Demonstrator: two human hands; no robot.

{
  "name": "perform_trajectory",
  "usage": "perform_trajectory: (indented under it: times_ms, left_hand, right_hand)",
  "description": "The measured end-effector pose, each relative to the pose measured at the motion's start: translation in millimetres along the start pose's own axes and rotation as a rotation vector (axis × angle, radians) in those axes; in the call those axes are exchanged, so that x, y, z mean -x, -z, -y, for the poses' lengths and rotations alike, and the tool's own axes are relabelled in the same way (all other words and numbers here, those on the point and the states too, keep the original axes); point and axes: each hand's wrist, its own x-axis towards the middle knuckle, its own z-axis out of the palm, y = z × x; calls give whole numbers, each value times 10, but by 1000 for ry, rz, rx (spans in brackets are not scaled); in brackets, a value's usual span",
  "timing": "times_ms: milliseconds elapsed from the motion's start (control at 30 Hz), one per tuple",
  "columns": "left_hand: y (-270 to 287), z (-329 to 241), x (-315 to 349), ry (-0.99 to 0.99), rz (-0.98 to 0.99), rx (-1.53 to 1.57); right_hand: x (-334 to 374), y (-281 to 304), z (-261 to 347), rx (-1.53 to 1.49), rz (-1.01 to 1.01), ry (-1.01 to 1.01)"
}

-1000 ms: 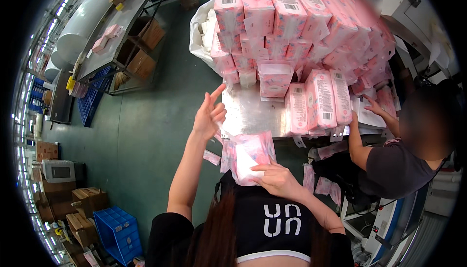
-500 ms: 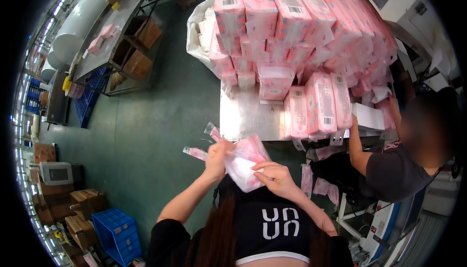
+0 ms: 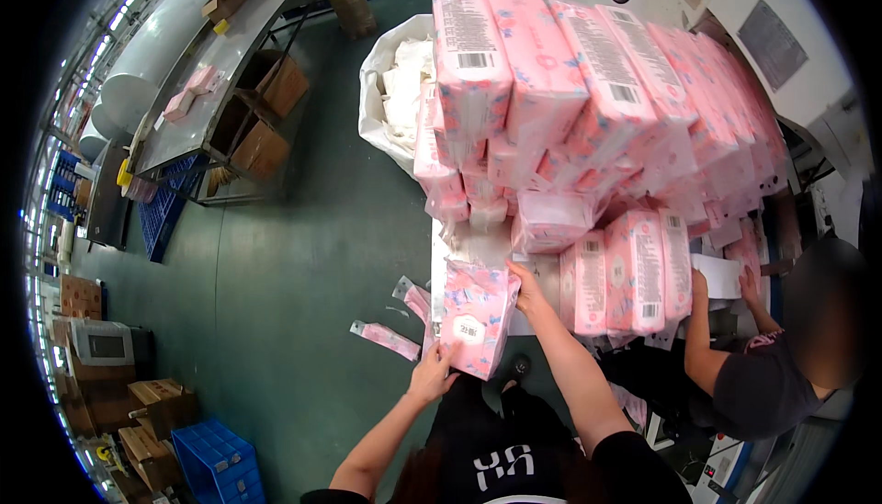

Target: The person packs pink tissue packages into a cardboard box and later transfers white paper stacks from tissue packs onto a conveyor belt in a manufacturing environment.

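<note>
A pink, floral-printed tissue pack [image 3: 476, 306] is held between my two hands at the near edge of the metal table [image 3: 547, 274]. My left hand [image 3: 432, 375] grips its lower left corner, with the thumb on the front face. At its upper right side, my right hand [image 3: 529, 289] has its fingers wrapped round the edge. Just beyond stands a tall pile of similar pink packs [image 3: 537, 72], several layers high. A shorter row of upright packs [image 3: 620, 274] stands to the right of my right hand.
On the right, a co-worker [image 3: 772, 348] handles a white tissue stack [image 3: 717, 276]. Pink film strips [image 3: 386, 339] hang or lie left of my pack. Behind the pile's left end is a white sack [image 3: 372, 104]. A blue crate [image 3: 216, 458] stands lower left.
The pack has gone from loose, crumpled film near my body to a flat-faced block held farther out at the table edge. My right hand has moved to its far side. The view has shifted.
</note>
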Motion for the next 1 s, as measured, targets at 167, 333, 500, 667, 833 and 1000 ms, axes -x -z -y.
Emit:
perform_trajectory:
  times_ms: [167,333,500,667,833,1000]
  left_hand:
    - [-342,-31,-671,74,-236,101]
    - [-835,8,-807,609,-457,1042]
    - [-1158,-514,-735,985,-86,1966]
    - [-1175,-659,-905,762,-45,1572]
    - [-527,-656,-141,605,118,1347]
    - [350,-759,1176,628,53,1970]
  right_hand:
    - [-492,237,27,153,-400,68]
    - [498,-161,-194,586,-163,-206]
    - [1030,143,-395,692,-149,-340]
    - [659,300,-742,461,-358,-362]
    - [508,304,-1184,152,-476,-210]
    - [340,797,-1203,88,-621,-97]
